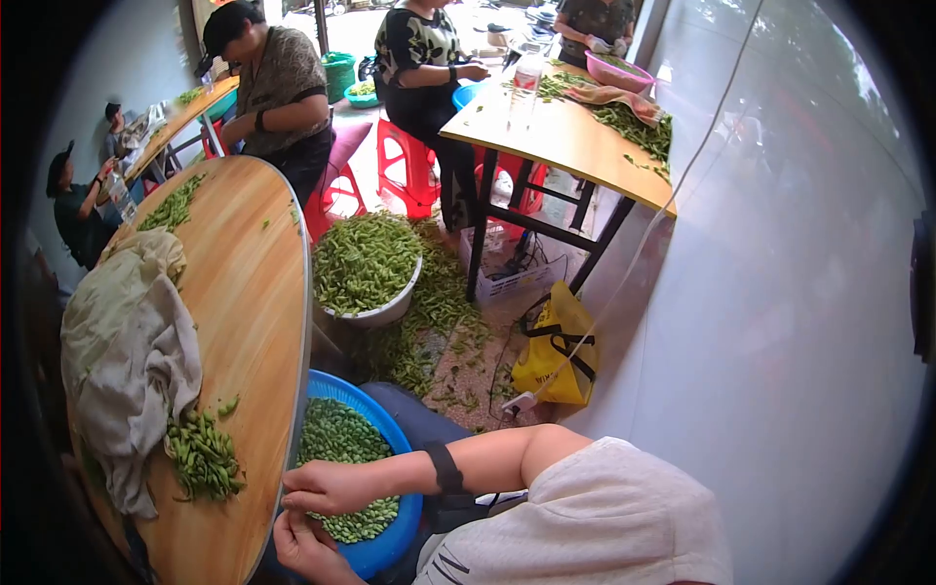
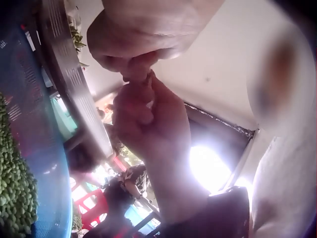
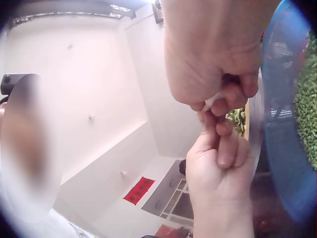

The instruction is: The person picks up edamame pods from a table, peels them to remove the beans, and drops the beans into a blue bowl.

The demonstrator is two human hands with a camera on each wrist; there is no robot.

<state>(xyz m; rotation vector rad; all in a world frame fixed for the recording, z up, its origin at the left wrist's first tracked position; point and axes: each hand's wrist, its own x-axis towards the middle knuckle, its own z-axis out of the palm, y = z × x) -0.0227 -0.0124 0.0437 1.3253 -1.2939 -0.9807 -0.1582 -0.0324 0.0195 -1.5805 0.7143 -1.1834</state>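
Note:
My right hand [image 1: 336, 486] and left hand [image 1: 310, 548] meet at the fingertips beside the table's edge, over the near side of a blue basin [image 1: 405, 429]. Shelled green beans [image 1: 341, 434] fill much of it. Between them, the curled fingers and thumbs pinch a small pod-like piece [image 2: 149, 77], mostly hidden by the fingertips. In the right wrist view, the right hand [image 3: 218, 59] is above and the left hand [image 3: 220, 163] below. Green bean pods [image 1: 205, 453] lie in a pile on the wooden table, next to a crumpled pale cloth [image 1: 136, 341].
A white tub [image 1: 370, 268] heaped with pods stands on the floor, with loose pods [image 1: 444, 312] scattered round it. A yellow bag [image 1: 558, 346] and a power socket on a cord [image 1: 519, 405] lie by the wall. Several people sit or stand at other tables [image 1: 575, 127].

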